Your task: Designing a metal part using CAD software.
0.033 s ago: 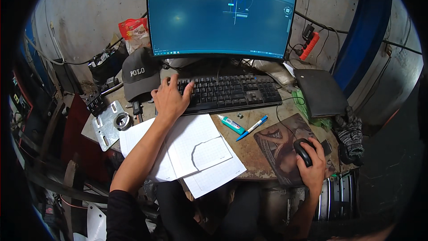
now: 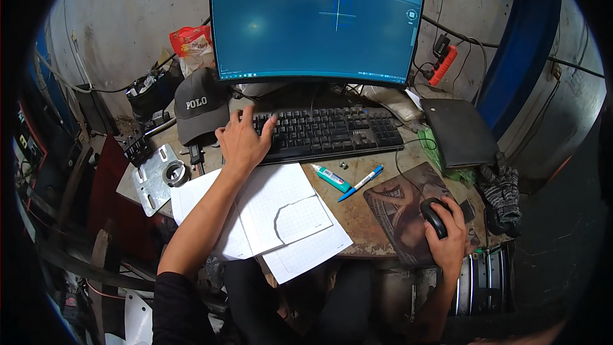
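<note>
My left hand (image 2: 244,142) rests with spread fingers over the left end of a black keyboard (image 2: 332,133). Under that forearm lie sheets of white grid paper (image 2: 281,211), the top one with a torn, curved edge. My right hand (image 2: 449,239) is wrapped round a black computer mouse (image 2: 434,218) on a dark patterned mouse pad (image 2: 397,207). Beyond the keyboard stands a curved monitor (image 2: 306,38), whose drawing program shows a crosshair and a small blue outline near the top.
Between paper and pad lie a blue-and-white pen (image 2: 361,183) and a teal-and-white tube (image 2: 331,177). At left sit a dark cap (image 2: 199,105), a slotted metal plate (image 2: 152,182) and a metal ring (image 2: 175,173). A black folder-like object (image 2: 461,131) and a knitted glove (image 2: 502,198) are at right.
On the monitor, the crosshair has moved slightly up, and the lines and small boxes around it look different. Both hands stay in about the same places.
</note>
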Tool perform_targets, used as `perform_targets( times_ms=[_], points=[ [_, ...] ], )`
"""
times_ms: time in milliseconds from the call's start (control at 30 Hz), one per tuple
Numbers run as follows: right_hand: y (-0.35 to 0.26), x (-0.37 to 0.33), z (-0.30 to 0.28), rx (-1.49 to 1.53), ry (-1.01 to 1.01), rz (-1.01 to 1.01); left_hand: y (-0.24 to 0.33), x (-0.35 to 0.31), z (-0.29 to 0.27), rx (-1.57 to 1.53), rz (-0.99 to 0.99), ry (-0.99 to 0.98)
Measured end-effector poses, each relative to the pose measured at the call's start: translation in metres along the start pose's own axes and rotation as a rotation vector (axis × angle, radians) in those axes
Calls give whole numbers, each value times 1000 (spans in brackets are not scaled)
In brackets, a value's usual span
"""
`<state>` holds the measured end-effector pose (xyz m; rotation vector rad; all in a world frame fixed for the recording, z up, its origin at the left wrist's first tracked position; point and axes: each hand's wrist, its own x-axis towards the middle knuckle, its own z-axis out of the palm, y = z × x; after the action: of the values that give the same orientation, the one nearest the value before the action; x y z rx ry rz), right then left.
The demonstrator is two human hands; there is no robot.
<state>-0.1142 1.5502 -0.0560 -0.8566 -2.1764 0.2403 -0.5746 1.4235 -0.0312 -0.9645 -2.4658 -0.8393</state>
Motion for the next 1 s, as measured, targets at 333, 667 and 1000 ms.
perform_targets(
  times_ms=[333,667,1000],
  points=[
    [0,0,2,1,22,51,-6,-4,12,-241,360,-7],
    [3,1,1,1,2,25,-2,-10,16,-125,509,-27],
    [1,1,1,13,12,7,-2,-10,16,-120,505,-30]
  ],
)
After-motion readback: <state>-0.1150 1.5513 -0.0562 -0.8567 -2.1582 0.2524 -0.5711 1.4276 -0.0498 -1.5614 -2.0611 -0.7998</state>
